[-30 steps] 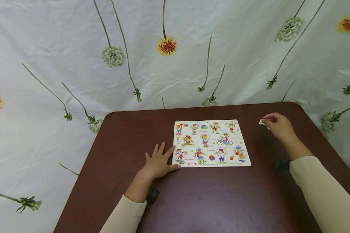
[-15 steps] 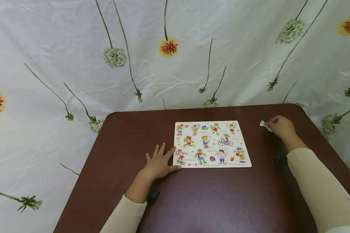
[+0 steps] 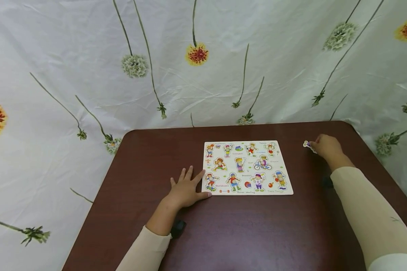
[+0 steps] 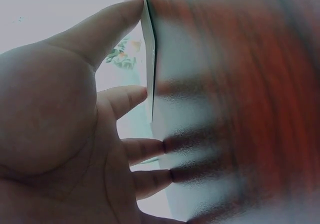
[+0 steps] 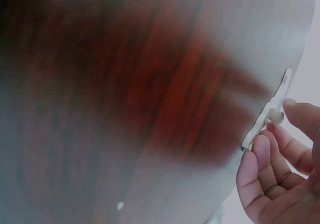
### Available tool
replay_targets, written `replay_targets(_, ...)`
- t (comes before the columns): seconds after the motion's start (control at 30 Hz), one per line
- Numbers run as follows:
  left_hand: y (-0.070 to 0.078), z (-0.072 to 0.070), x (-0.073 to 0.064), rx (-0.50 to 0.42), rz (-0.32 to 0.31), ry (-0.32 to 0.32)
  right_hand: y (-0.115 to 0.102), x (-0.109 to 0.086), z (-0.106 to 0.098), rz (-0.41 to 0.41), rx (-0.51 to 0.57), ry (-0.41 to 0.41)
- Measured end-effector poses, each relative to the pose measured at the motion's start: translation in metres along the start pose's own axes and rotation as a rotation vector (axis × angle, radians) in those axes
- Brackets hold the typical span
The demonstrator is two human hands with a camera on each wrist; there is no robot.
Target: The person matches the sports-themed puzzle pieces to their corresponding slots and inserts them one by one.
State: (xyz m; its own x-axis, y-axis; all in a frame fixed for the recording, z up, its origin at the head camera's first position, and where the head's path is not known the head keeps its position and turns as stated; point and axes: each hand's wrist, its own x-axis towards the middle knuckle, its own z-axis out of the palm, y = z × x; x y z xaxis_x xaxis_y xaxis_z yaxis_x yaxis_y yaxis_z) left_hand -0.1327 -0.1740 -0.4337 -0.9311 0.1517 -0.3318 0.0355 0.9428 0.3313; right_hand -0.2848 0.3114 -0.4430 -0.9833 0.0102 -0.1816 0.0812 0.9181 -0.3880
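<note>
A white wooden puzzle board [image 3: 247, 168], printed with cartoon children at sports, lies on the table. My left hand [image 3: 184, 192] is spread flat at its left side. In the left wrist view, the thumb [image 4: 112, 27] and index fingertip touch the board's edge [image 4: 149, 59], while the other fingertips rest on the table. Off to the board's right, my right hand [image 3: 328, 149] pinches a small puzzle piece [image 3: 309, 146] by its knob. The right wrist view shows that knob [image 5: 276, 116] between thumb and fingers, with the piece [image 5: 260, 124] flat against the table top.
The dark brown table [image 3: 251, 229] has rounded far corners. Right behind it hangs a pale cloth [image 3: 274, 49] printed with flowers. Dark wrist cameras sit under both wrists, the left camera [image 3: 178, 228] showing more plainly.
My right hand has come down slightly with the puzzle piece, which shows more of its face than a second ago. The left hand stays at the board. The head view has shifted a little.
</note>
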Motion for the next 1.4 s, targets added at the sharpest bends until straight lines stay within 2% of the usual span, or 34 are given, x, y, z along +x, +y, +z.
replay_targets(0.23,-0.001,0.001,0.001,-0.001,-0.003,-0.005,-0.005,-0.003,0.000,-0.006,0.029,0.029)
replay_targets(0.53,-0.001,0.001,0.000,-0.004,0.000,-0.016,-0.010,-0.010,0.006,-0.016,0.149,0.119)
replay_targets(0.77,-0.002,0.003,0.002,0.011,0.002,-0.015,-0.027,-0.025,0.012,-0.065,0.248,0.174)
replay_targets(0.93,-0.002,0.004,0.003,0.010,0.002,-0.014,-0.042,-0.038,0.015,-0.096,0.280,0.195)
replay_targets(1.17,-0.002,0.004,0.003,0.009,-0.001,-0.016,-0.065,-0.059,0.015,-0.158,0.285,0.177)
replay_targets(1.4,-0.002,0.004,0.003,0.011,-0.001,-0.018,-0.086,-0.076,0.022,-0.235,0.274,0.123)
